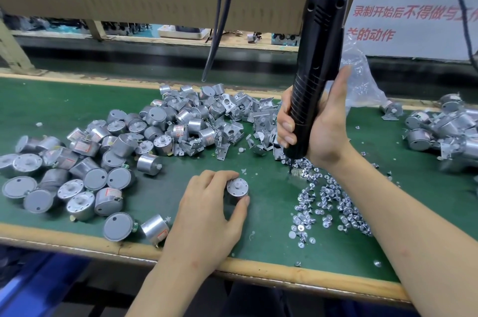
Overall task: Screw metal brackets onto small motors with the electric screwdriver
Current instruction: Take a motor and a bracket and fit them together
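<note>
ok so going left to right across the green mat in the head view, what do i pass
loose motors pile → left hand gripping a motor → scattered screws → pile of motors with brackets

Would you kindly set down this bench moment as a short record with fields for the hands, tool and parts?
left hand: grips one motor, shaft end up, on the green mat
right hand: grips the electric screwdriver, tip down at the screws
held motor's state: bare, no bracket fitted
loose motors: heap on the left
brackets: heap at the centre back
screws: scattered right of the held motor
</note>
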`<state>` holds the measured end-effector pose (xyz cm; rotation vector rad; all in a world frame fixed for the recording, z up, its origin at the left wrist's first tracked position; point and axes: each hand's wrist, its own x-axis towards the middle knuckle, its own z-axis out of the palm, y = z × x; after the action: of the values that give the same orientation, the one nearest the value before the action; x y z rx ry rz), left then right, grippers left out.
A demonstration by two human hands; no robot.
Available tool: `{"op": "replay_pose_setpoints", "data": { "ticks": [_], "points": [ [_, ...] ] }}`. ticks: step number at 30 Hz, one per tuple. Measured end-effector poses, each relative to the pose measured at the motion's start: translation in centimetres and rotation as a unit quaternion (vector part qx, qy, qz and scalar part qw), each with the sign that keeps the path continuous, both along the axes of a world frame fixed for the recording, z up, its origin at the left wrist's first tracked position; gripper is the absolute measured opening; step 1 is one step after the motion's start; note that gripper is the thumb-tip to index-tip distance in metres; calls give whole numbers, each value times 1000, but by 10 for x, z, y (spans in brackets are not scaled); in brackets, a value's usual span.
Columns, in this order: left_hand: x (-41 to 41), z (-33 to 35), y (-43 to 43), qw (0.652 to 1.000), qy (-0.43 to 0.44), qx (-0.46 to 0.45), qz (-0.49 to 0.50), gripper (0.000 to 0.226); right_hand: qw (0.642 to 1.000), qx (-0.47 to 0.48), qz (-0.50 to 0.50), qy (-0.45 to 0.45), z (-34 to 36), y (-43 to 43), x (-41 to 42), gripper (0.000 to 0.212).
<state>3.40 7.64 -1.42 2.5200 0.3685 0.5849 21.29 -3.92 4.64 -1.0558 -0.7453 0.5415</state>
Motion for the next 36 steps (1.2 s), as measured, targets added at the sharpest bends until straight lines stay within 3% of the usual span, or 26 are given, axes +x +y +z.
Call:
{"op": "replay_pose_setpoints", "data": {
  "ticks": [7, 25, 31, 36],
  "points": [
    [0, 0, 0, 1000, -3, -3, -1, 31, 999, 0, 30, -19, -2, 3, -5, 81],
    [2, -2, 0, 1000, -14, -3, -4, 33, 1000, -5, -3, -19, -4, 5, -6, 81],
    [0, 5, 6, 998, -45, -29, -11, 42, 998, -7, -48, -25, -4, 9, -10, 84],
    [-1, 11, 29, 996, -76, 48, 25, 28, 997, 21, -55, -40, -2, 10, -17, 78]
  ]
}}
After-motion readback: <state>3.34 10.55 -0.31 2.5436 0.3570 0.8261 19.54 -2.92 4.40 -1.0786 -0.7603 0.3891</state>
